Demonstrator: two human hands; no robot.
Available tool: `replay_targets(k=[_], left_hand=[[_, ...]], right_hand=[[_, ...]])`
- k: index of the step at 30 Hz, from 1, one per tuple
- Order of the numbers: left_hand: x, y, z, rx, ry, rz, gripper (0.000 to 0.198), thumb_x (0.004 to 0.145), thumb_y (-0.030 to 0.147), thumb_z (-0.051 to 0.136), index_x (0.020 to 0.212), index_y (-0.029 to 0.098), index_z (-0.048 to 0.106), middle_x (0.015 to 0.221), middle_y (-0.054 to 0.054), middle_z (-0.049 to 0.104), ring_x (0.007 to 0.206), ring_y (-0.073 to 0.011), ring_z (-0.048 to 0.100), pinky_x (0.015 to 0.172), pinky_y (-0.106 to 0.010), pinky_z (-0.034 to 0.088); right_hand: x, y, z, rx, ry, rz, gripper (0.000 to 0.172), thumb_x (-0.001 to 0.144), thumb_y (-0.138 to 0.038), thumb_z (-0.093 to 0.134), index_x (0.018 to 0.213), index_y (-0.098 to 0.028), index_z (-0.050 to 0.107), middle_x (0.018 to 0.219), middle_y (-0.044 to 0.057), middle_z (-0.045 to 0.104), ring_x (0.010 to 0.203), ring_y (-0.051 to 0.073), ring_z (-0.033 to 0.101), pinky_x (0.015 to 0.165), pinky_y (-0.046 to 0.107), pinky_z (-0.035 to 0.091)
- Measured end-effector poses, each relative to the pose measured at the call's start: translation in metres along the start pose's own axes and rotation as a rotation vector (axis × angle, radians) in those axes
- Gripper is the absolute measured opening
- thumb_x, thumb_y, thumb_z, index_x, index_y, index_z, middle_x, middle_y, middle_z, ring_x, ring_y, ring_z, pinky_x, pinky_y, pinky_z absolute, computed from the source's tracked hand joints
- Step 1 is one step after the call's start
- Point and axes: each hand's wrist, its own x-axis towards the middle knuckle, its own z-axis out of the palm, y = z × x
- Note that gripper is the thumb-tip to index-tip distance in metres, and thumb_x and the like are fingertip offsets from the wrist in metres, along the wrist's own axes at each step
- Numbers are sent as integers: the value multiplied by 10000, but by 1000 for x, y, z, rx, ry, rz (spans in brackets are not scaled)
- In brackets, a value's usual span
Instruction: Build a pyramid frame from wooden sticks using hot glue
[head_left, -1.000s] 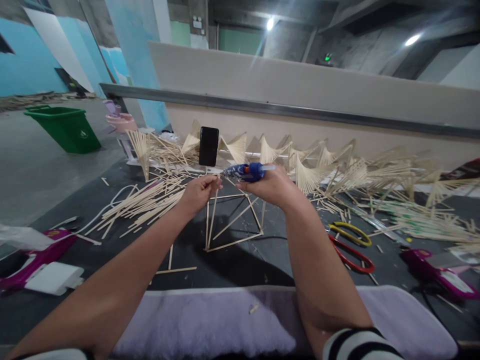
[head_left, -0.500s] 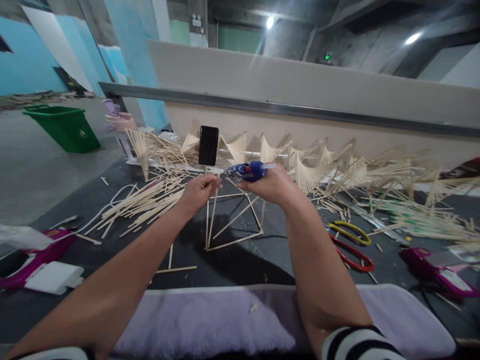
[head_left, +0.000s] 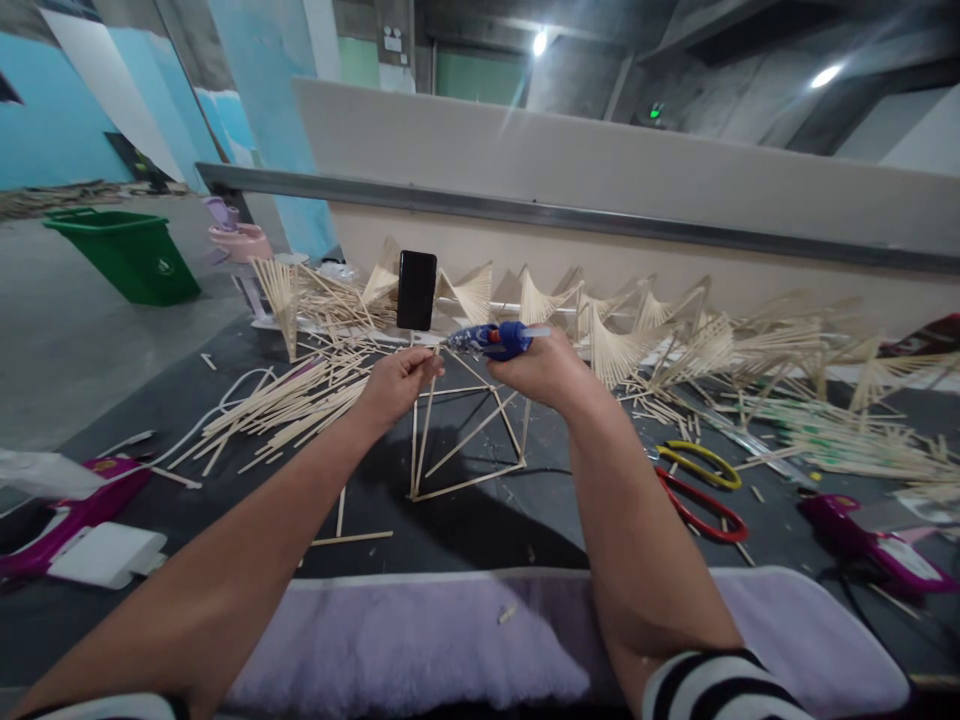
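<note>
R hand (head_left: 546, 372) w/ glue gun (head_left: 495, 341), L hand (head_left: 396, 385) pinching stick frame (head_left: 466, 432).

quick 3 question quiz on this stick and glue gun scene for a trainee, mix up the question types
1. True or false: the right hand holds the blue glue gun.
2. What does the left hand pinch? A) the scissors B) the top of the stick frame C) the phone
3. What colour are the handles of the scissors lying to the right of the frame?

Key
1. True
2. B
3. One yellow, one red
</note>
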Motion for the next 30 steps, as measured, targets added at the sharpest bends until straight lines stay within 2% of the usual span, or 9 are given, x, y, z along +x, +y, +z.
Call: replay_targets(k=[10, 18, 30], left_hand=[[0, 0, 0, 7, -5, 2, 391, 853, 479, 425, 841, 171, 666, 804, -41, 687, 752, -167, 613, 673, -238, 456], [-1, 2, 0, 2, 22, 12, 447, 832, 548, 417, 791, 175, 658, 770, -41, 679, 723, -167, 608, 646, -242, 448], [-1, 1, 1, 2, 44, 13, 478, 812, 580, 424, 768, 167, 660, 725, -49, 676, 719, -175, 605, 634, -242, 455]], right_hand=[[1, -1, -2, -18, -17, -1, 183, 652, -246, 556, 770, -212, 692, 673, 36, 639, 652, 174, 556, 569, 298, 383], [-1, -2, -5, -37, -21, 19, 156, 650, -246, 558, 739, -225, 685, 627, 26, 619, 645, 172, 547, 571, 296, 374], [-1, 3, -6, 27, -52, -27, 186, 657, -345, 609, 776, -228, 693, 684, 26, 634, 677, 174, 551, 587, 293, 378]])
